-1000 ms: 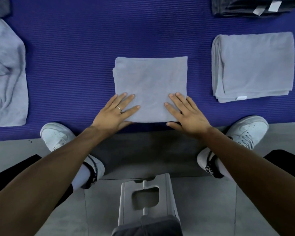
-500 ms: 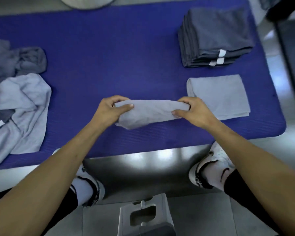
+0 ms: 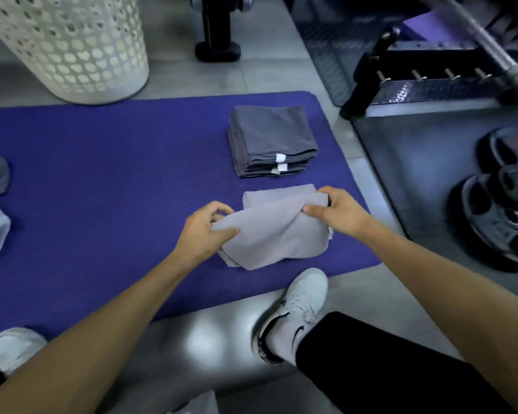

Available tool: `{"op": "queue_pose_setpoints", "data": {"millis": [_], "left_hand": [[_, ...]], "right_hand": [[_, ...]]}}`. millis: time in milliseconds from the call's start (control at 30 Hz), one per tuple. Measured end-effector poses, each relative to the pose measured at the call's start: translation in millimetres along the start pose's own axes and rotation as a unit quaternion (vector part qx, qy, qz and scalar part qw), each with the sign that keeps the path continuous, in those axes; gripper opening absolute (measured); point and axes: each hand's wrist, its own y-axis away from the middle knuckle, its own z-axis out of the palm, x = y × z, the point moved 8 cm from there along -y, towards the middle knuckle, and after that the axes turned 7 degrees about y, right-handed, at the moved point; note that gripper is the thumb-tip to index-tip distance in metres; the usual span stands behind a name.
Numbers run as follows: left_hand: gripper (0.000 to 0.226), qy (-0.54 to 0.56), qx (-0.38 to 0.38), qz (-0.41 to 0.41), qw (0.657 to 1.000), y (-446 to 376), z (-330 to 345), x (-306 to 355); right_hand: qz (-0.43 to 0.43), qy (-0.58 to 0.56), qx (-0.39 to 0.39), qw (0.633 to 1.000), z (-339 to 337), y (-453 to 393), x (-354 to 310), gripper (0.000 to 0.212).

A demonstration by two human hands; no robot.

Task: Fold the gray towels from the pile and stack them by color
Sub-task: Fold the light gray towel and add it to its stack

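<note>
Light gray towel (image 3: 277,231) between both hands, long axis left-right.

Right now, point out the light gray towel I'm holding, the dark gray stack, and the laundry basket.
light gray towel (image 3: 277,234): head view, middle of its hanging face.
dark gray stack (image 3: 271,130): head view, top towel's centre.
laundry basket (image 3: 72,46): head view, perforated side wall.
</note>
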Motion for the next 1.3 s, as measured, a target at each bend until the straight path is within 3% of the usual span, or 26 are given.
{"op": "queue_pose_setpoints", "data": {"millis": [133, 267, 433, 600, 767, 933, 1067, 1133, 1200, 1300], "left_hand": [[0.022, 0.047, -0.001, -0.014, 0.999, -30.5, 37.4, 14.8], [0.03, 0.079, 0.009, -0.067, 0.995, -64.3, 72.4, 10.4], [0.043, 0.106, 0.09, -0.104, 0.985, -125.7, 87.6, -23.9], [0.061, 0.07, 0.041, -0.203, 0.976, -163.5, 104.5, -82.4], [0.061, -0.001, 0.04, -0.161, 0.986, -180.3, 105.9, -90.8], [0.029, -0.008, 0.087, -0.139, 0.986, -177.1, 100.5, -89.7], [0.027, 0.0, 0.143, -0.078, 0.987, -170.3, 93.4, -75.9], [0.041, -0.081, 0.11, -0.081, 0.987, -172.7, 96.6, -75.1], [0.058, -0.255, 0.07, -0.042, 0.964, -175.0, 105.5, -70.4], [0.061, -0.399, 0.013, 0.075, 0.914, -171.4, 143.1, -54.9]], "right_hand": [[0.058, -0.024, -0.003, 0.998, -31.1, -14.3, 44.6, 0.027], [0.079, -0.138, 0.063, 0.985, -44.7, -33.1, 82.8, 0.021], [0.09, -0.133, 0.129, 0.978, -38.4, -103.8, 120.6, 0.029], [0.113, -0.05, 0.041, 0.991, 10.3, -153.3, 167.3, 0.043], [0.111, -0.008, 0.025, 0.993, 23.5, -157.8, 187.7, 0.033], [0.086, -0.018, 0.043, 0.995, 13.9, -155.1, 179.7, 0.023], [0.053, -0.027, 0.089, 0.994, 1.8, -151.6, 174.0, 0.027], [0.054, 0.056, 0.095, 0.992, -1.5, -156.5, 173.6, 0.039], [0.037, 0.186, 0.096, 0.977, 3.0, -158.2, 168.3, 0.051], [-0.098, 0.321, 0.082, 0.939, 36.9, -151.6, 134.8, 0.057]]}}
